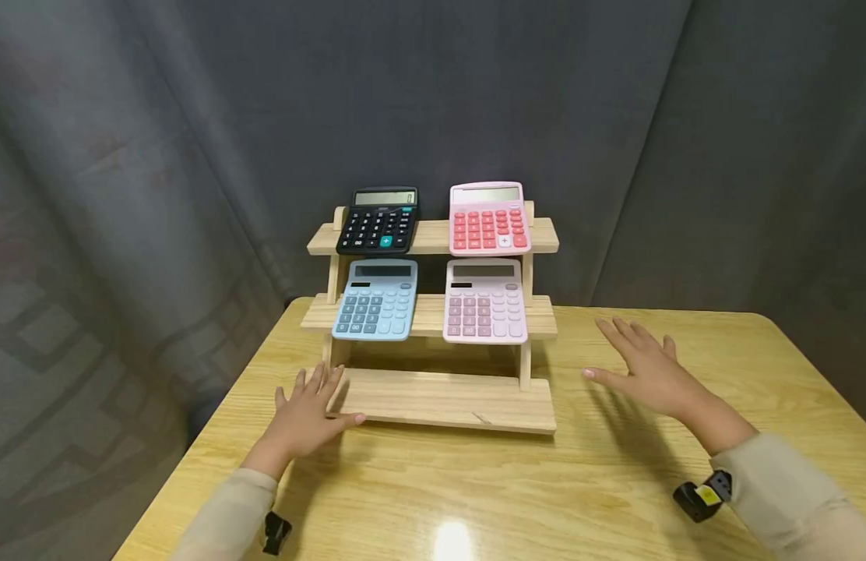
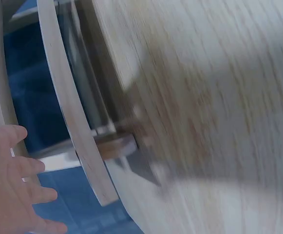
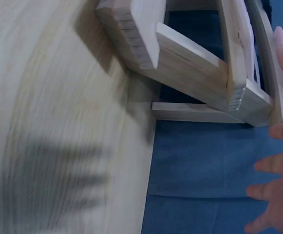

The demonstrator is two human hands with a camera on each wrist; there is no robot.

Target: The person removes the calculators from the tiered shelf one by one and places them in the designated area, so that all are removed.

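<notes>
A three-tier wooden display rack (image 1: 447, 401) stands on the table. Its top tier bears a black calculator (image 1: 378, 222) on the left and a pink calculator (image 1: 491, 220) on the right. On the middle tier lean a blue calculator (image 1: 375, 302) and a pale pink-lilac calculator (image 1: 485, 304). My left hand (image 1: 303, 417), fingers spread, is by the left end of the bottom tier; whether it touches the wood I cannot tell. To the right of the rack, my right hand (image 1: 643, 370) hovers over the table with fingers extended, holding nothing.
The wooden table (image 1: 419, 483) has a rounded far right corner. Behind it hangs a dark grey curtain (image 1: 433, 93), with a patterned curtain (image 1: 89, 273) along the left side. A black wrist camera (image 1: 701, 497) sits at the right sleeve.
</notes>
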